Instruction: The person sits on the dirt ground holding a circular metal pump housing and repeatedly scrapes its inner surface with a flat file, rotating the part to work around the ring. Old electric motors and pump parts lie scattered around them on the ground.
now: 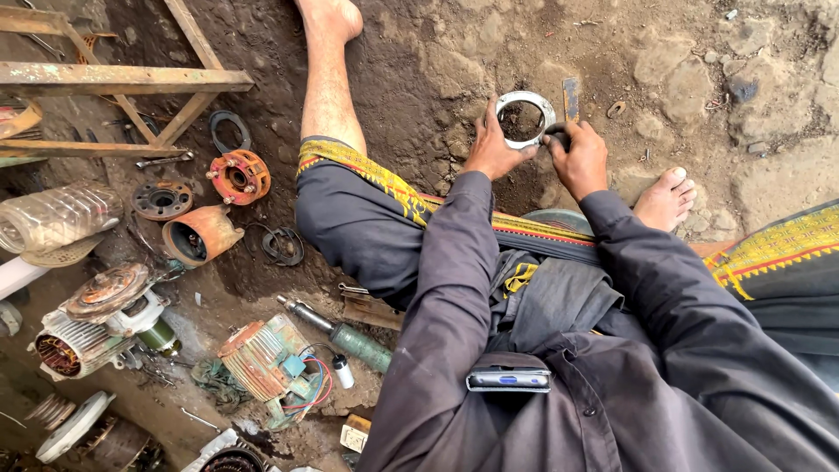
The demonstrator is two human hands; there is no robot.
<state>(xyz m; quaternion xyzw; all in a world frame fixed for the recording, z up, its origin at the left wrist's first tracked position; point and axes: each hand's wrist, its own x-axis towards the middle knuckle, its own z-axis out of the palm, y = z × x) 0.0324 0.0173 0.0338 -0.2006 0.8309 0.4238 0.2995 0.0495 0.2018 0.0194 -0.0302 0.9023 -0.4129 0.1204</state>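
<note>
The left hand [491,149] held a metal ring [524,118] by its rim in a closed grip, just above the dirt ground [699,70]. The right hand [578,157] pinched the ring's right edge, beside a flat file [571,98].

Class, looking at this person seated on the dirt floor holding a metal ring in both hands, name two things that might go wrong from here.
1. The metal ring is pinched only at its rim by the left hand and right hand; it might slip into the dirt.
2. The bare right foot lies close beneath, so a dropped ring could strike it.
</note>
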